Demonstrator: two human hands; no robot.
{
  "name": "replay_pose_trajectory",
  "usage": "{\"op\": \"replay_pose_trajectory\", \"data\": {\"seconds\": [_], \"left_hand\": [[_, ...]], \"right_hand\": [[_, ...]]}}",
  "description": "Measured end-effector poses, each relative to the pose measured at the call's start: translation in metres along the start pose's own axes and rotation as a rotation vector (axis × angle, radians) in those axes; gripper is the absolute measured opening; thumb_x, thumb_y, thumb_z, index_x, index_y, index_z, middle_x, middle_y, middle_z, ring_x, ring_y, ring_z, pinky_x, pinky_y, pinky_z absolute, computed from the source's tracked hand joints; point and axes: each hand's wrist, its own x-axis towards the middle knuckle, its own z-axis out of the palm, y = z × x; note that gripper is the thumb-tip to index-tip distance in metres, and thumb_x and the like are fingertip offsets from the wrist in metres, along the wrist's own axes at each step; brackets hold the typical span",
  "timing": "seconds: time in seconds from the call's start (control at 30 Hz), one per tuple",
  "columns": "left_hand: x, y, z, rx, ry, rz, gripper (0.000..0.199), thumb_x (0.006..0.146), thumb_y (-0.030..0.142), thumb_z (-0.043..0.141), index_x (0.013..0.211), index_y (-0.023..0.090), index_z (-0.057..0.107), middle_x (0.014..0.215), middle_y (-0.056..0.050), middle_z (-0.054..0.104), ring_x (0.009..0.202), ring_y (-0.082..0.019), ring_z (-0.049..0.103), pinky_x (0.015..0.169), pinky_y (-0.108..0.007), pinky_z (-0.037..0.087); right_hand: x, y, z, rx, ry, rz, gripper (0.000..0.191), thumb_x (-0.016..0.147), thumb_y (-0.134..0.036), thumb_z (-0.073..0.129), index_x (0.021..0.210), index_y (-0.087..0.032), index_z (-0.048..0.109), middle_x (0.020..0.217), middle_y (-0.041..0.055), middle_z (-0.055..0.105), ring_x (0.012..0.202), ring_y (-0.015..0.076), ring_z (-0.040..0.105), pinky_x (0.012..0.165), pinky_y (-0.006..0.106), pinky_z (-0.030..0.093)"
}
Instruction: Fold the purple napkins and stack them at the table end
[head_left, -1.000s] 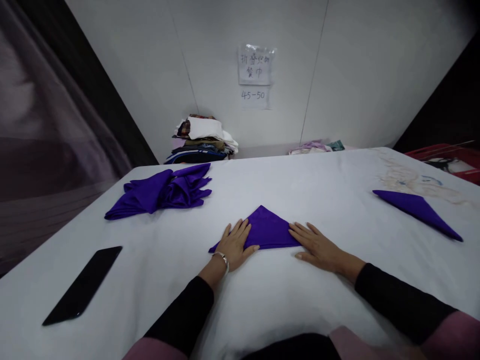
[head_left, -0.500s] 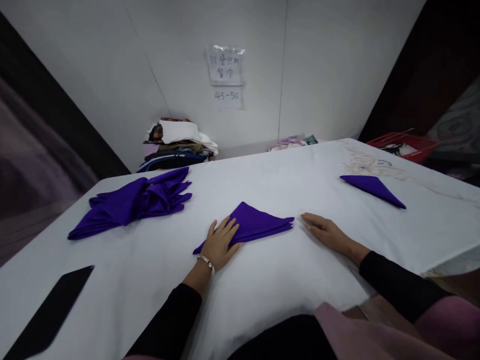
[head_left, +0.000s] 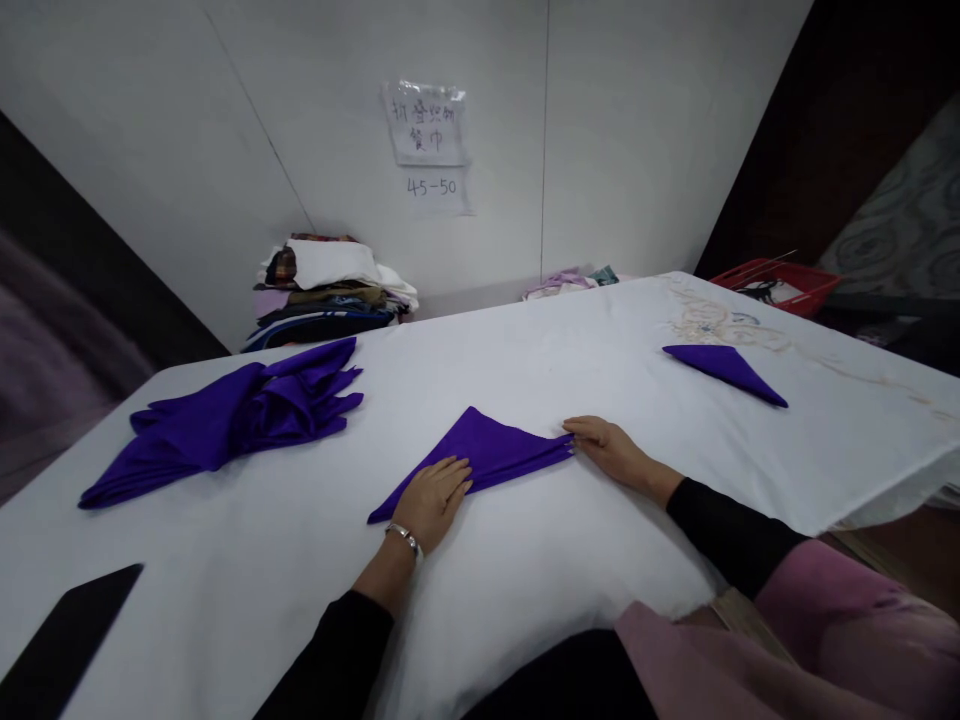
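White-draped surface (head_left: pixel 525 580) is seen across the frame. Purple cloths (head_left: pixel 187 430) are heaped at left. At centre, a folded napkin (head_left: pixel 495 445) is pressed by the left hand (head_left: pixel 430 505), fingers flat and released; its right tip is met by the right hand (head_left: pixel 611 455), whose grasp cannot be told.

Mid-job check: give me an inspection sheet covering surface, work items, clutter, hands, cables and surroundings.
Surface: white tablecloth, embroidered toward the far right.
Work items: folded purple cloth at the hands; rumpled purple pile to its left; second purple cloth, also folded, to its right.
Clutter: flat black object, near left, cut off by the frame.
Left hand: laid flat on the folded purple cloth.
Right hand: fingers at that cloth's right end; grip unclear.
Cables: nothing seen on the table.
Surroundings: clothes stack, red basket, wall notice.
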Motion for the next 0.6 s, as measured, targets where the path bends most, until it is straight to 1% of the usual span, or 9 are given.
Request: {"op": "replay_pose_trajectory", "data": {"seconds": [0.13,0.3,0.4,0.47,0.53,0.6], "left_hand": [[0.001,0.001,-0.004,-0.029,0.023,0.024,0.033,0.092,0.032,0.038,0.110,0.019,0.063,0.113,-0.004,0.067,0.113,-0.021,0.056,0.093,-0.041,0.048],[0.000,-0.001,-0.005,-0.063,0.069,0.035,0.033,0.091,0.030,0.039,0.108,0.018,0.064,0.109,-0.005,0.068,0.110,-0.020,0.058,0.093,-0.040,0.049],[-0.001,-0.003,-0.004,-0.071,0.074,0.036,0.032,0.091,0.030,0.039,0.108,0.020,0.064,0.108,-0.005,0.069,0.110,-0.021,0.058,0.092,-0.041,0.049],[-0.001,-0.003,-0.004,-0.072,0.071,0.033,0.032,0.091,0.030,0.039,0.108,0.021,0.064,0.108,-0.005,0.069,0.111,-0.021,0.058,0.092,-0.042,0.049],[-0.001,-0.002,-0.005,-0.067,0.062,0.030,0.032,0.090,0.031,0.040,0.109,0.021,0.064,0.109,-0.005,0.068,0.111,-0.022,0.057,0.092,-0.042,0.049],[-0.001,0.000,-0.007,-0.059,0.051,0.032,0.032,0.090,0.032,0.041,0.109,0.021,0.064,0.111,-0.005,0.067,0.111,-0.022,0.057,0.092,-0.043,0.049]], "right_hand": [[0.005,-0.004,0.001,-0.072,0.016,-0.076,0.026,0.089,-0.024,0.048,0.106,-0.029,0.066,0.111,0.0043,0.064,0.103,0.0209,0.058,0.090,0.044,0.048],[0.002,-0.014,-0.001,-0.136,0.002,-0.148,0.026,0.090,-0.022,0.047,0.108,-0.027,0.065,0.112,0.0060,0.063,0.103,0.0206,0.058,0.089,0.043,0.049],[-0.003,-0.017,-0.005,-0.154,-0.033,-0.199,0.033,0.089,-0.015,0.042,0.113,-0.026,0.062,0.116,0.0075,0.061,0.107,0.0201,0.056,0.090,0.042,0.048],[-0.006,-0.019,-0.007,-0.151,-0.050,-0.223,0.040,0.087,-0.011,0.039,0.120,-0.025,0.057,0.121,0.0083,0.058,0.112,0.0202,0.052,0.094,0.044,0.046],[-0.009,-0.021,-0.009,-0.150,-0.077,-0.237,0.045,0.086,-0.010,0.040,0.127,-0.024,0.051,0.126,0.0091,0.054,0.119,0.0209,0.047,0.098,0.045,0.041],[-0.010,-0.024,-0.010,-0.156,-0.107,-0.255,0.048,0.085,-0.012,0.043,0.132,-0.022,0.046,0.130,0.0101,0.051,0.122,0.0218,0.043,0.101,0.047,0.039]]}}
